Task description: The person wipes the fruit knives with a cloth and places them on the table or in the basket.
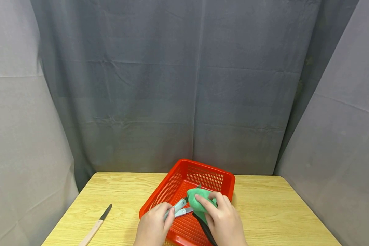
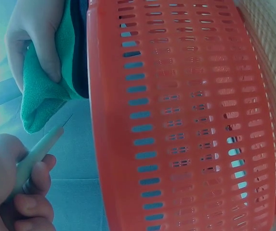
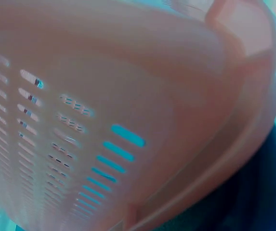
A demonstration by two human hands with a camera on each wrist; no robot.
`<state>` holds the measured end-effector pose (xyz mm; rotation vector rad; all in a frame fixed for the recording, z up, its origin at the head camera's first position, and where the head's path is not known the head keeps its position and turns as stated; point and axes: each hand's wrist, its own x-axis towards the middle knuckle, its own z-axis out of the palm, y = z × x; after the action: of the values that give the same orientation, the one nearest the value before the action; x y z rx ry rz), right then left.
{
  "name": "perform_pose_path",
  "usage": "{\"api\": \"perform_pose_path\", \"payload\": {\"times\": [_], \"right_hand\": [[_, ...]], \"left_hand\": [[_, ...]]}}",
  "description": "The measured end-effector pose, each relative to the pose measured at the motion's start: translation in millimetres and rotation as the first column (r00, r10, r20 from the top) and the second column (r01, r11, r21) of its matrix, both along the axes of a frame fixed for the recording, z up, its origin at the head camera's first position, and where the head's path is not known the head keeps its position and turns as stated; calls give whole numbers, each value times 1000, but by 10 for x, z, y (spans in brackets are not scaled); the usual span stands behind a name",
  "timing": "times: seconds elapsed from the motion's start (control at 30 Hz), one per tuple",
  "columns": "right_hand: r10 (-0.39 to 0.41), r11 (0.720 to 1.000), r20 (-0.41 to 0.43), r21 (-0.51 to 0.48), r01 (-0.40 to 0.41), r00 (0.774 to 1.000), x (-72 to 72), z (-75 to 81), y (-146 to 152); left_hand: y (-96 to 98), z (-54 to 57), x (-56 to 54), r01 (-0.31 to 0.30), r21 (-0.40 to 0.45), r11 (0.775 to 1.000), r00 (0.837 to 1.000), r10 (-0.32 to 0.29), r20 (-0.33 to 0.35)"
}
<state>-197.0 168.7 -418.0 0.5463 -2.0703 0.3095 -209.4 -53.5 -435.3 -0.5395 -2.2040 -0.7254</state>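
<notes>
Pale-green-handled knife [image 1: 179, 205]: gripped in left hand [image 1: 153, 223], blade extending between the hands, partly hidden by green cloth [image 1: 194, 200] pinched in right hand [image 1: 225, 218]; blade-cloth contact unclear. Beneath both hands: red basket [image 1: 158, 197], second pale-handled utensil [image 1: 181, 212] inside. Left of left hand, on tabletop [image 1: 279, 212]: wood-handled knife [image 1: 93, 230].

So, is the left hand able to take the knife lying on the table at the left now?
Probably not yet: the way to the loose knife looks free, but the left hand holds another, green-handled knife.
</notes>
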Motion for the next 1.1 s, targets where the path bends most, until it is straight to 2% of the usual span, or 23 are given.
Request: {"api": "perform_pose_path", "payload": {"times": [0.33, 0.57, 1.0, 1.1], "right_hand": [[-3, 999, 53, 37, 1, 999, -2, -14, -2], [-9, 1000, 58, 18, 8, 998, -17, -30, 4], [-125, 991, 138, -31, 131, 982, -20, -27, 23], [-137, 989, 126, -43, 144, 983, -25, -30, 37]], "left_hand": [[7, 5, 6, 7, 5, 1000, 1000, -7, 16], [12, 12, 6, 15, -1, 1000, 1000, -15, 12], [13, 14, 17, 23, -9, 1000, 1000, -23, 17], [12, 10, 16, 22, -11, 1000, 1000, -22, 9]]}}
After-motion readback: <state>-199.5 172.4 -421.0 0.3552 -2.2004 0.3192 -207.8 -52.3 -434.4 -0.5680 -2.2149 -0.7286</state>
